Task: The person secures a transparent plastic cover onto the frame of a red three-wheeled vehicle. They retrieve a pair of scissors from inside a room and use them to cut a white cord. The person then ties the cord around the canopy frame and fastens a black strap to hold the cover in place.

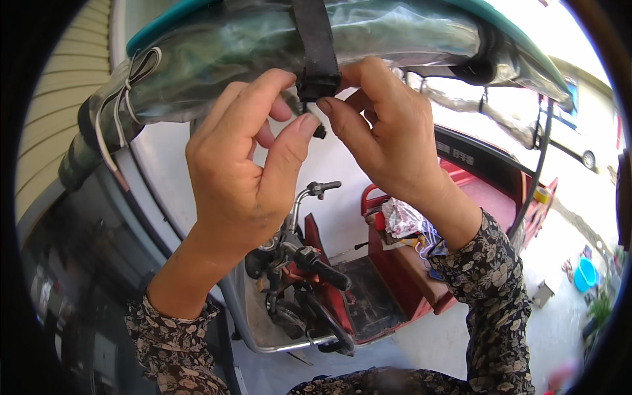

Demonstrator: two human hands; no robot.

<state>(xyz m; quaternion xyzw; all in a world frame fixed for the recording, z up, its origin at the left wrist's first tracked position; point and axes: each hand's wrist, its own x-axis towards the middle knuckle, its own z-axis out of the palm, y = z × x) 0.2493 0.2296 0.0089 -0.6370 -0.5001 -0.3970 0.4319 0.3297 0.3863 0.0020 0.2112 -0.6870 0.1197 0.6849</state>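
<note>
A rolled-up clear plastic sheet (224, 82) hangs under a teal canopy edge, with a wide black strap (315, 36) running down around it. My right hand (392, 135) pinches the folded lower end of that strap, thumb below and index finger at its right side. On the other side, my left hand (240, 155) has its thumb and fingers apart. Its index fingertip is close to the strap's left edge; whether they touch, I cannot tell. A small dark piece (319, 130) dangles beneath the strap end, beside my left thumb.
Below my hands stands a red cargo tricycle with black handlebar grips (322, 268) and a brown seat (415, 276) bearing a patterned cloth (403, 218). White cords (125, 99) tie the roll at left. A blue basin (584, 274) sits on the ground at right.
</note>
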